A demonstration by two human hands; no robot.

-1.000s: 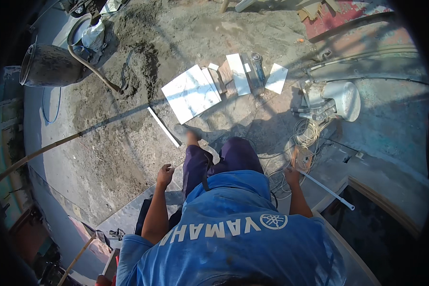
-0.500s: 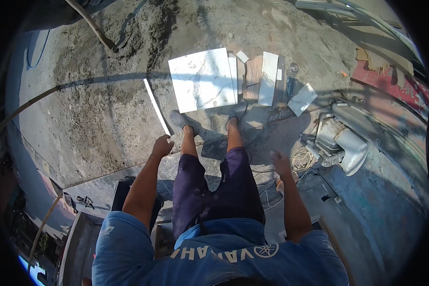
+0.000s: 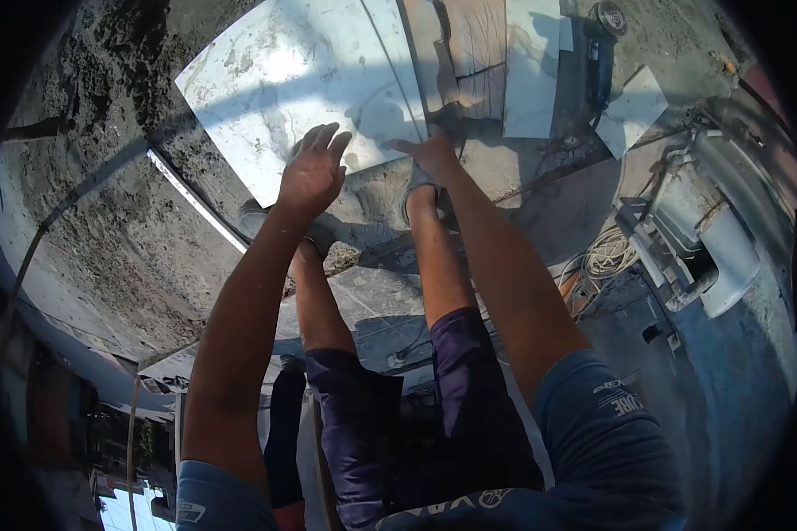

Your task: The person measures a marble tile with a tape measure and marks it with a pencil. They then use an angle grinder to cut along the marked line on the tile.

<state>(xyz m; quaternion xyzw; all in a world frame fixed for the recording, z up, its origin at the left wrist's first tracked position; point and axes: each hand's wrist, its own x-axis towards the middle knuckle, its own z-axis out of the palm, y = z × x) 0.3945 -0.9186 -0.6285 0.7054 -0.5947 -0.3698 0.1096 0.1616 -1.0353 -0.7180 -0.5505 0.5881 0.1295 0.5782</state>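
Note:
A large white marble-patterned tile lies on the ground in front of my feet, partly in shadow. My left hand hovers at its near edge, fingers spread and holding nothing. By the tile's near right corner is my right hand, its thumb stretched out to the left and its other fingers in shadow. Nothing shows in its grasp, and whether it touches the tile I cannot tell. Along the right side of the large tile runs the edge of another white piece.
A narrow white strip lies left of my feet. To the right are brown wood-look pieces, a white tile strip, a dark power tool and a white offcut. Farther right sit coiled cord and a silvery metal machine.
Both hands have reached forward and inward, from beside my legs to the near edge of the large tile. My view has come closer to the tiles.

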